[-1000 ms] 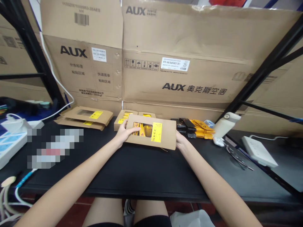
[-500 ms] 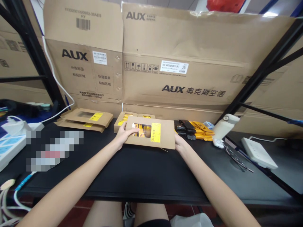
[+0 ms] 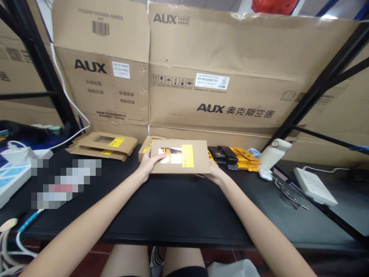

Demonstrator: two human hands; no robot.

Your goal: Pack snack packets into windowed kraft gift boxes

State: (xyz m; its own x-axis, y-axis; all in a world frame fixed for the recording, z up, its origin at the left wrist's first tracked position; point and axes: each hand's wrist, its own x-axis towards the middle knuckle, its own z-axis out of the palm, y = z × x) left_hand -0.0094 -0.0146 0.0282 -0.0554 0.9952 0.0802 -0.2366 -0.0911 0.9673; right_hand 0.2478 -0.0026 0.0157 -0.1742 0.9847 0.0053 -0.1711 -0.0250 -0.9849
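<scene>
Between my hands is a flat cardboard box (image 3: 197, 157) with a clear window and a yellow label. Orange packets show through the window, which catches glare. My left hand (image 3: 148, 163) grips the box's left end, its thumb lying over the front by the window. At the opposite end, my right hand (image 3: 215, 173) holds the lower right corner, with most of its fingers hidden behind the card. Right behind stands another cardboard box (image 3: 143, 154), mostly covered by the held one.
Flat windowed boxes (image 3: 127, 144) lie stacked at the left. Black packets (image 3: 227, 156) and orange packets (image 3: 246, 158) sit to the right, beside a cream bottle (image 3: 275, 154), glasses (image 3: 290, 194) and a white power strip (image 3: 315, 186). Large cardboard sheets (image 3: 242, 50) wall off the back.
The held box has shifted slightly left and up, and its front has tilted back, so it looks shorter with more window glare. Both hands moved with it.
</scene>
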